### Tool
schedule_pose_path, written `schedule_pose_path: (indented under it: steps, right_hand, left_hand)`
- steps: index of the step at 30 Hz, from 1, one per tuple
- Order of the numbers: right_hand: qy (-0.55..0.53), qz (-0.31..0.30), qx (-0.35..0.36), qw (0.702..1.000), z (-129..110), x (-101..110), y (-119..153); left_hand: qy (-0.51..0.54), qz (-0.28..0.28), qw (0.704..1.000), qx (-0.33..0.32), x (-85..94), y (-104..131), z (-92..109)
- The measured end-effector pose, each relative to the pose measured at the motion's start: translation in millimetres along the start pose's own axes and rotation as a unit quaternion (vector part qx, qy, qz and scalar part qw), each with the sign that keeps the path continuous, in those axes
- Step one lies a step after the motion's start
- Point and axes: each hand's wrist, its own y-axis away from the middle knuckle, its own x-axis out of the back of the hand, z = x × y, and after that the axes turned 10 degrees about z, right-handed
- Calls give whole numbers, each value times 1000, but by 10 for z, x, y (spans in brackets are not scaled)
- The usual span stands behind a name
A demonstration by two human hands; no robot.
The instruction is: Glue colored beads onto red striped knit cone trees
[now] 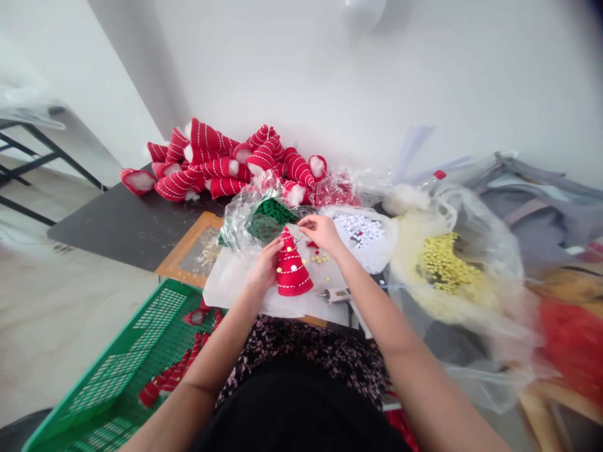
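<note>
Left hand (266, 263) clamped on the side of a red fabric cone with white stripes (289, 277), above white paper (226, 276). Likely light, soft, dentable; grip the side, avoiding pompoms (294, 268). Right hand (321, 231) near tip, fingertips pinched together, contents unclear.

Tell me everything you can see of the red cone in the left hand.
The red, fabric-looking cone has slanting white dashed bands and small yellow and white balls. Its tip points away from the person, its wide base towards them. The left hand grips its left side, over a white, paper-like sheet; whether the cone touches the sheet is unclear. The right hand is close to the tip.
</note>
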Motion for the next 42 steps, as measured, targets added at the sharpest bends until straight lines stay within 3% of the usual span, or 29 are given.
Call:
schedule_pose_path:
  steps: [4,6,12,15,22,27,32,42]
  right_hand:
    - [-213,16,-11,977,22,273,413]
    - [-234,24,-13,972,11,353,593]
    - [-215,103,-32,971,0,413,890]
    - [-218,123,-32,968,6,356,934]
    - [-195,164,42,966,0,216,961]
    - [-96,221,94,966,-204,258,1014]
    - [-13,238,59,969,-371,86,986]
    - [-25,250,52,967,-388,-6,982]
  left_hand:
    - [-27,7,999,-15,-77,-17,-30]
    - [-50,-3,998,-34,-135,-25,-32]
    - [-144,-113,976,-117,-325,-58,31]
    - [-163,-127,970,-129,-365,-77,28]
    - [-149,-110,976,-112,-341,-62,-72]
    - [-134,-94,979,-119,-335,-29,-69]
    - [-137,-106,977,-124,-328,-31,-77]
    - [-155,-108,972,-138,-282,-64,-113]
